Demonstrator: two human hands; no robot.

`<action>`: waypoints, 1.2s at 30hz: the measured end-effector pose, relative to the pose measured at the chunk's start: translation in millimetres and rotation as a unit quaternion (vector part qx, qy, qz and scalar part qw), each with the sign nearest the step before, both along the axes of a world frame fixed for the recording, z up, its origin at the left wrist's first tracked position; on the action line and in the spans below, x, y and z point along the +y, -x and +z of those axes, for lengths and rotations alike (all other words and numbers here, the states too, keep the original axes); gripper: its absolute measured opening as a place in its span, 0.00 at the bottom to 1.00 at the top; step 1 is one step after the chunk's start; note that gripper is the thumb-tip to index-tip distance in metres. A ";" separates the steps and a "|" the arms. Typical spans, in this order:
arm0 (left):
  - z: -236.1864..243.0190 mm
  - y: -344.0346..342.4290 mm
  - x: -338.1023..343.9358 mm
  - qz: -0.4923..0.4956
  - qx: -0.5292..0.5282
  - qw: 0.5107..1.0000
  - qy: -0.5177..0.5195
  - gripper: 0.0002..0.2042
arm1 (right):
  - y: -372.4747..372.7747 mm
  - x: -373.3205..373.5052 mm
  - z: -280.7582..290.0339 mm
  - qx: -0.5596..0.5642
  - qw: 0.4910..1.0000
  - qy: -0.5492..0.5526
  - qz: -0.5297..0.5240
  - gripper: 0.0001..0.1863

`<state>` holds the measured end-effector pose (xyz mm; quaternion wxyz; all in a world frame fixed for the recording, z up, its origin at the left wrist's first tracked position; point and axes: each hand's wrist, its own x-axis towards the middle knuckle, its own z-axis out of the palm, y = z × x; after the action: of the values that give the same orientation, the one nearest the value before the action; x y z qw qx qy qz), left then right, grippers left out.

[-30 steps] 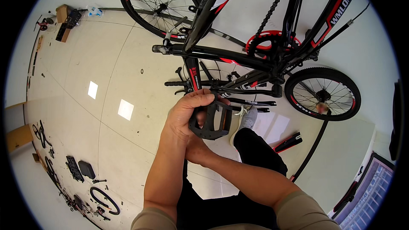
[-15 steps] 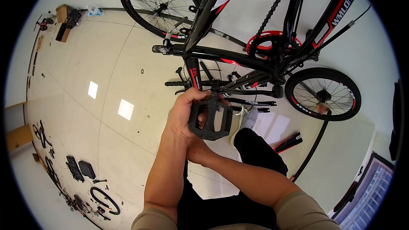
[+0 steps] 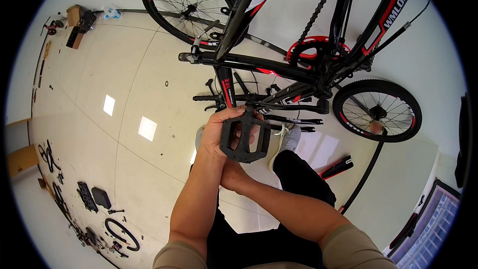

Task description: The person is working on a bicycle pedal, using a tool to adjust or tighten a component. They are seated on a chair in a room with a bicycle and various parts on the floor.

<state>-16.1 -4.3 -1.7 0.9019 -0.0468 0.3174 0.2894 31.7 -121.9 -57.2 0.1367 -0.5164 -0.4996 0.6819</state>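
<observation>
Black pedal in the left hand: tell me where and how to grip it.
Take the pedal by its right rail, probably from the right: the left hand crowds its left and upper end, while that narrow rail faces outward, with a slot inside it.

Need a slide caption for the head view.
Left hand holding a black pedal, with a black-and-red bicycle frame beyond it.

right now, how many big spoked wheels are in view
2: the top wheel, left of centre, partly behind the bike frame; and the lower wheel, toward the right. Others may be hidden.
</observation>
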 end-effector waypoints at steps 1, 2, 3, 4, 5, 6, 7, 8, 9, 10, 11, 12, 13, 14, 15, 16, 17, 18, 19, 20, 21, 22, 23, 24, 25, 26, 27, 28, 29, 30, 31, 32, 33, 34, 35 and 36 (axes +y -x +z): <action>-0.5 0.5 0.8 -0.007 -0.002 1.000 -0.006 0.11 | 0.8 -2.2 -3.1 0.003 1.000 -0.013 -0.008 0.19; -0.5 0.8 1.1 -0.014 -0.004 1.000 -0.012 0.10 | 1.4 -4.2 -6.1 0.006 1.000 -0.026 -0.015 0.19; -0.5 1.3 1.0 -0.007 -0.004 1.000 -0.009 0.09 | 1.4 -2.8 -3.6 0.005 1.000 -0.018 -0.016 0.20; 0.1 1.0 0.8 0.000 -0.005 1.000 -0.006 0.08 | 0.9 -1.5 -1.0 0.004 1.000 -0.011 -0.017 0.20; 1.0 0.6 0.8 0.007 -0.005 1.000 -0.002 0.07 | 0.4 -0.1 1.8 0.003 1.000 -0.004 -0.018 0.21; 5.1 -1.1 1.1 0.004 0.033 0.999 -0.002 0.07 | -0.7 2.4 6.6 0.005 1.000 0.012 -0.019 0.21; 12.1 -3.3 1.6 0.002 0.071 0.997 -0.002 0.07 | -1.8 5.0 11.8 0.007 0.999 0.028 -0.020 0.22; 15.4 -5.1 1.9 -0.001 0.109 0.994 -0.002 0.06 | -3.0 7.9 17.3 0.009 0.999 0.044 -0.021 0.22; 14.7 -5.4 1.4 0.000 0.122 0.992 -0.008 0.08 | -3.8 11.1 23.9 0.009 0.999 0.051 -0.015 0.23; 13.0 -5.6 0.9 0.000 0.135 0.991 -0.013 0.11 | -4.6 14.4 30.5 0.008 0.998 0.058 -0.010 0.23; 11.7 -4.9 0.6 0.001 0.148 0.989 -0.019 0.13 | -4.4 15.9 33.5 0.007 0.998 0.065 -0.004 0.23; 11.4 -5.8 0.8 -0.012 0.143 0.989 -0.027 0.14 | -4.6 14.7 31.8 0.008 0.998 0.058 -0.009 0.23; 11.1 -6.5 1.0 -0.026 0.138 0.989 -0.036 0.16 | -4.2 12.3 28.6 0.008 0.999 0.050 -0.015 0.22; 10.8 -7.3 1.1 -0.039 0.132 0.989 -0.045 0.17 | -4.4 11.0 26.9 0.009 0.999 0.043 -0.020 0.22; 10.0 -7.1 1.1 -0.034 0.111 0.992 -0.045 0.18 | -4.7 12.2 28.5 0.007 0.999 0.034 -0.013 0.22; 9.1 -7.1 0.9 -0.030 0.089 0.995 -0.044 0.18 | -5.8 14.0 31.4 0.005 1.000 0.024 -0.006 0.21; 8.1 -6.9 0.7 -0.026 0.067 0.996 -0.043 0.19 | -6.4 15.7 33.5 0.003 1.000 0.015 0.000 0.21; 7.0 -7.1 0.2 -0.023 0.057 0.997 -0.049 0.19 | -6.9 16.7 34.3 0.005 1.000 0.026 0.004 0.21; 5.9 -7.2 -0.4 -0.020 0.046 0.997 -0.054 0.19 | -7.2 17.6 34.8 0.006 0.999 0.037 0.008 0.21; 5.0 -7.5 -1.0 -0.017 0.036 0.997 -0.060 0.19 | -7.5 17.9 34.8 0.008 0.999 0.048 0.011 0.21; 4.7 -8.1 -1.6 -0.010 0.027 0.998 -0.049 0.19 | -7.7 17.8 34.6 0.002 0.999 0.043 0.013 0.21; 4.5 -9.2 -2.3 -0.004 0.018 0.999 -0.039 0.18 | -8.1 17.4 34.1 -0.004 0.999 0.038 0.014 0.21; 4.0 -9.9 -2.7 0.003 0.008 1.000 -0.028 0.18 | -8.5 17.0 33.4 -0.009 0.999 0.033 0.015 0.21; -0.8 -8.1 -3.3 0.002 0.010 1.000 -0.025 0.17 | -7.7 16.2 32.5 0.002 0.999 0.032 0.005 0.21; -9.2 -5.5 -4.0 0.001 0.011 1.000 -0.022 0.17 | -6.9 15.0 30.9 0.013 0.999 0.031 -0.004 0.21; -14.2 -3.4 -4.3 0.000 0.013 1.000 -0.019 0.16 | -5.8 13.6 29.2 0.024 0.999 0.029 -0.014 0.22; -14.6 -4.1 -3.6 -0.003 0.003 1.000 -0.015 0.15 | -5.7 11.7 26.0 0.026 0.999 0.025 -0.024 0.22; -14.8 -4.7 -3.0 -0.006 -0.006 1.000 -0.011 0.15 | -5.3 10.2 23.5 0.028 0.999 0.021 -0.033 0.22; -14.8 -5.3 -2.8 -0.008 -0.015 1.000 -0.007 0.14 | -5.2 8.7 21.1 0.030 0.999 0.017 -0.042 0.23; -14.6 -4.8 -3.2 -0.008 -0.005 1.000 -0.012 0.14 | -5.6 10.4 23.8 0.032 0.999 0.020 -0.036 0.23; -13.8 -4.5 -3.7 -0.007 0.006 1.000 -0.017 0.14 | -6.7 13.0 28.0 0.033 0.999 0.022 -0.029 0.23; -13.0 -4.0 -4.3 -0.006 0.017 1.000 -0.022 0.14 | -6.8 14.5 30.3 0.035 0.999 0.025 -0.022 0.24; -11.7 -4.8 -4.3 -0.008 0.027 0.999 -0.027 0.14 | -6.7 13.9 29.4 0.032 0.999 0.013 -0.025 0.23; -10.5 -5.4 -4.4 -0.010 0.037 0.999 -0.033 0.14 | -5.9 13.0 27.6 0.029 0.999 0.002 -0.027 0.22; -9.9 -5.7 -4.6 -0.012 0.047 0.998 -0.038 0.14 | -5.1 12.6 26.6 0.027 0.999 -0.010 -0.029 0.21; -9.8 -5.7 -5.2 -0.010 0.050 0.998 -0.041 0.15 | -4.3 13.3 26.9 0.027 0.999 0.007 -0.025 0.19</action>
<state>-10.5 -9.5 -11.5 0.8887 0.0081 0.3506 0.2953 36.0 -108.6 -30.3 0.1641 -0.5110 -0.4776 0.6956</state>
